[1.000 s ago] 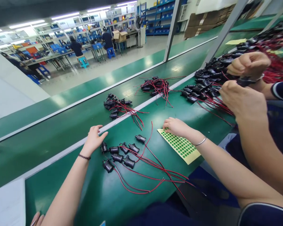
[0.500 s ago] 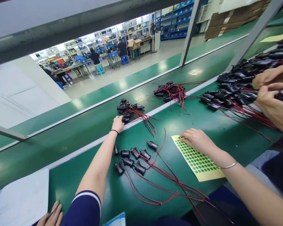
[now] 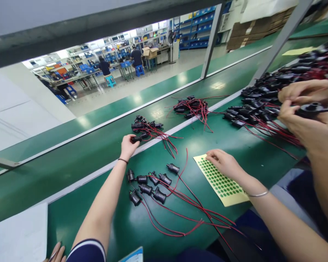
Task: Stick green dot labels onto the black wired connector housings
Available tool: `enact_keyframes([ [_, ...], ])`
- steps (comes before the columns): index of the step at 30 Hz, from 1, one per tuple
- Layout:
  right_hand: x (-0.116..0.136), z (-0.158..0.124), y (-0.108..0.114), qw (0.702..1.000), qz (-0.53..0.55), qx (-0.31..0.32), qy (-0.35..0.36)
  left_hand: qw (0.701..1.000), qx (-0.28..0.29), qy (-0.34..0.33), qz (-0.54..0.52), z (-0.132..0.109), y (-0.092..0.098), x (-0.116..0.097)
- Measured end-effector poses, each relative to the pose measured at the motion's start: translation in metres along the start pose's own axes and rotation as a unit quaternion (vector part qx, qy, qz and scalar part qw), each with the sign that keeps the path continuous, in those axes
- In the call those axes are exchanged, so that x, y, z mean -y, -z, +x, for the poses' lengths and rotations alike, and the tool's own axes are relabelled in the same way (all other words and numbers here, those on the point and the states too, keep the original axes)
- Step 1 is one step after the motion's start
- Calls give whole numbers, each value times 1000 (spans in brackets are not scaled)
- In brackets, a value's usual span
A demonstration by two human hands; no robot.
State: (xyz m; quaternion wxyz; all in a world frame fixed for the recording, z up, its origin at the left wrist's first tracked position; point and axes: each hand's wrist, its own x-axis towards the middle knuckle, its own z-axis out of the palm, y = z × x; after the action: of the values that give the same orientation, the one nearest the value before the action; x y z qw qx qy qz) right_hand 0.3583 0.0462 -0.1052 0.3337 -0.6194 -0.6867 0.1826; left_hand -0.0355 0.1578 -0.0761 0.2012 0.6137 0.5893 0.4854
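Observation:
My left hand (image 3: 129, 147) closes its fingers on a small black pump (image 3: 137, 139) at the near edge of a pile of such pumps (image 3: 142, 123) with red and black wires. On the bench, my right hand (image 3: 226, 163) is over the top edge of a yellow sheet of round green stickers (image 3: 220, 182). Its fingertips are pinched together there; whether a sticker is between them is hidden. Between my arms lie several loose black pumps (image 3: 159, 195), their wires trailing toward the front edge. Green dots show on some of them.
To the right, a co-worker's hands (image 3: 303, 105) hold a black pump beside a large heap of pumps (image 3: 278, 82). Another pile (image 3: 191, 106) lies by the white rail (image 3: 177, 130). White paper (image 3: 19, 233) and another person's fingers (image 3: 57, 251) are at lower left.
My left hand has drawn slightly back with a pump in its fingers. My right fingers have gone from lying on the sticker sheet to a pinch at its top edge. The view has shifted slightly.

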Motion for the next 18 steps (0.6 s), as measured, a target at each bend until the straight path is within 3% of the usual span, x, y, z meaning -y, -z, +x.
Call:
enact_keyframes([
  [2,15,-2,5,994,93,-19,-61,996,-44,7,-81,-5,15,-4],
  [5,44,-6,7,960,251,-5,-128,978,-107,8,-178,-15,43,-14],
  [9,87,-10,2,917,373,44,-135,919,-232,-27,-319,-39,79,-35],
  [14,141,-7,-12,892,432,115,-70,859,-427,-175,-221,-75,102,-62],
  [16,163,-2,-19,883,447,134,-37,877,-417,-180,-159,-87,104,-68],
  [18,184,5,-25,880,452,146,1,915,-355,-146,-120,-98,103,-70],
])
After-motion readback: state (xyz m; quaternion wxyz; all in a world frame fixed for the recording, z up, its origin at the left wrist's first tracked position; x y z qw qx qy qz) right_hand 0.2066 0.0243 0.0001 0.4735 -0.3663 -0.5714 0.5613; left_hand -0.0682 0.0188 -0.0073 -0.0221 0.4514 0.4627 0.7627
